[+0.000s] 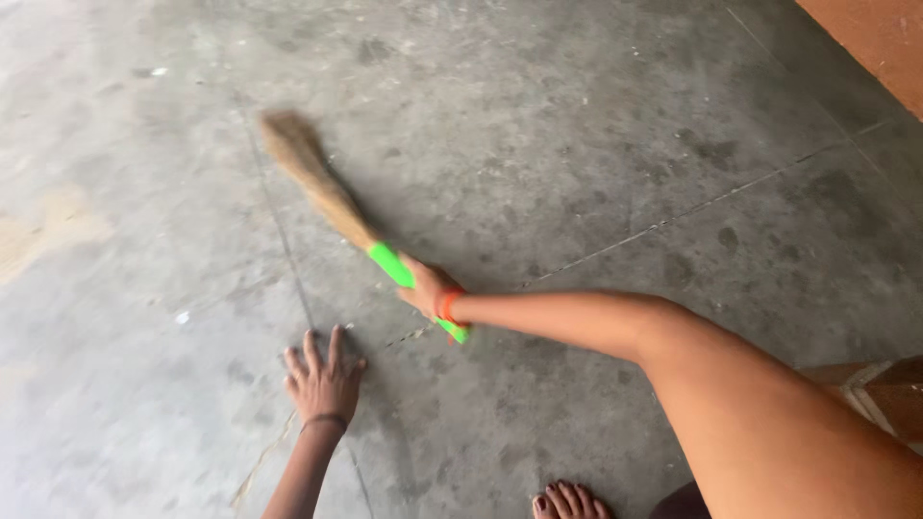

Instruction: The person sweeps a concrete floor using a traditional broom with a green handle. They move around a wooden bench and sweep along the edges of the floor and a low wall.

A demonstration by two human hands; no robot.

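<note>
Right hand [428, 286] clenched around the green handle [392, 263] of a grass broom [322, 187], an orange band at the wrist. Handle mostly covered by the fingers, only a short green stub poking out below the wrist. Bristle end smeared by motion blur, tip hard to make out, lying toward the upper left of the concrete floor [596, 125], whether touching it or just above impossible to tell. Left hand [324, 382] released and empty, fingers spread, pressed flat on the floor near the lower edge, just beside a thin joint line [288, 259]; dark thread at its wrist, forearm cut off by the bottom edge. Toes of one foot [570, 501] half cropped at the bottom edge. Reddish wall [880, 38] clipped in the upper right corner. Small pale specks scattered on the floor, too small to identify.
</note>
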